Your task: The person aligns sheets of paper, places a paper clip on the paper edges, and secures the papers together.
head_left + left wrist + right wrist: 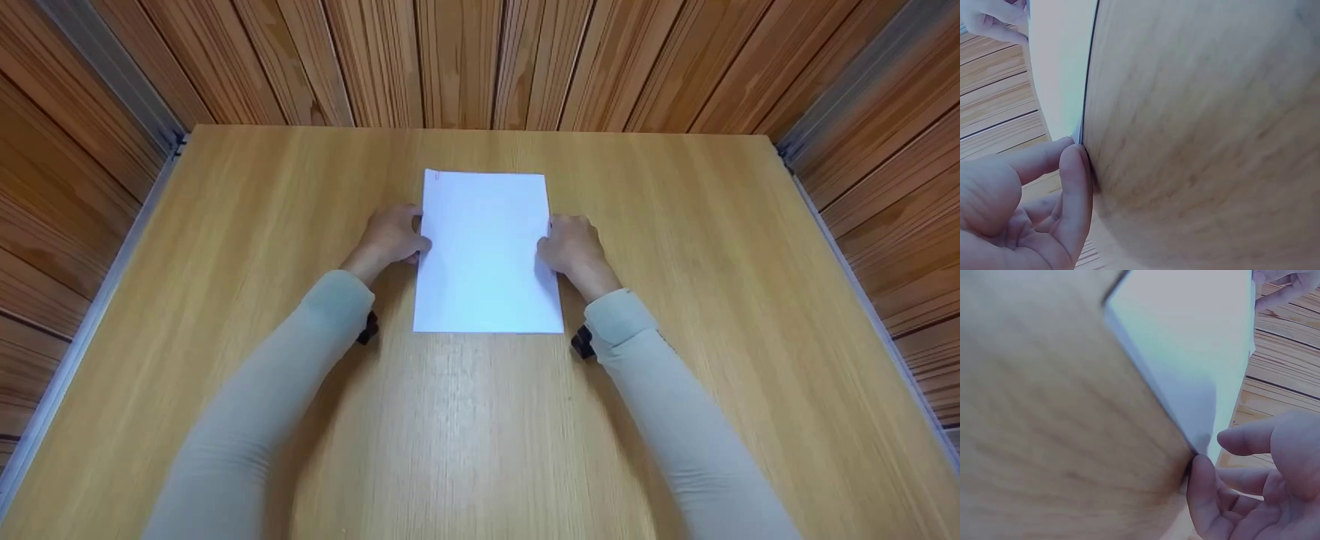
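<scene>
A white sheet of paper (484,262) lies upright on the wooden table, with a small red mark near its far left corner. My left hand (394,234) pinches the left edge between thumb and fingers; the left wrist view shows its thumb (1053,157) and forefinger meeting at that edge. On the opposite side my right hand (574,246) holds the right edge. Its thumb (1247,440) reaches over the paper, and a fingertip (1203,467) is right at the edge from outside. The paper's underside is hidden.
The wooden table (465,435) extends around the paper on all sides. Plank-patterned walls (461,60) stand behind it and at both sides, with metal rails (82,330) along the side edges. Dark wrist devices (583,342) show below both cuffs.
</scene>
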A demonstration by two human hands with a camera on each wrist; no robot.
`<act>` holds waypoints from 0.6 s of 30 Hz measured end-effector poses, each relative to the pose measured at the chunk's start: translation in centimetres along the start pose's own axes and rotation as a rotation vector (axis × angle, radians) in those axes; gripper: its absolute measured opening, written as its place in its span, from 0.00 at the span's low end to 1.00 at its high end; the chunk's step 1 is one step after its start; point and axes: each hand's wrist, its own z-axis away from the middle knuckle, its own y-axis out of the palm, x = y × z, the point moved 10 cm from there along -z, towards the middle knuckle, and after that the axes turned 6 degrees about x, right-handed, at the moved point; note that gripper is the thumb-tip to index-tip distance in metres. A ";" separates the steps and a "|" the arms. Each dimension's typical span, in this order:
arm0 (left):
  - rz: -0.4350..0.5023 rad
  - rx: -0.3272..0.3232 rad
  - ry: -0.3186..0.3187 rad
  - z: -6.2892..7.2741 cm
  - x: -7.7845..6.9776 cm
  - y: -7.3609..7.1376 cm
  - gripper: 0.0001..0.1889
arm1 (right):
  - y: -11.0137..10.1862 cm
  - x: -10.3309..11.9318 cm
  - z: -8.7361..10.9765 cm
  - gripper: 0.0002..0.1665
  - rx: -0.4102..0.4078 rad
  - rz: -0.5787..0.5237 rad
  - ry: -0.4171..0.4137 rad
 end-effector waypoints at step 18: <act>-0.010 -0.041 0.026 0.8 0.2 -0.2 0.36 | -0.2 -0.5 0.8 0.29 0.012 -0.109 -0.002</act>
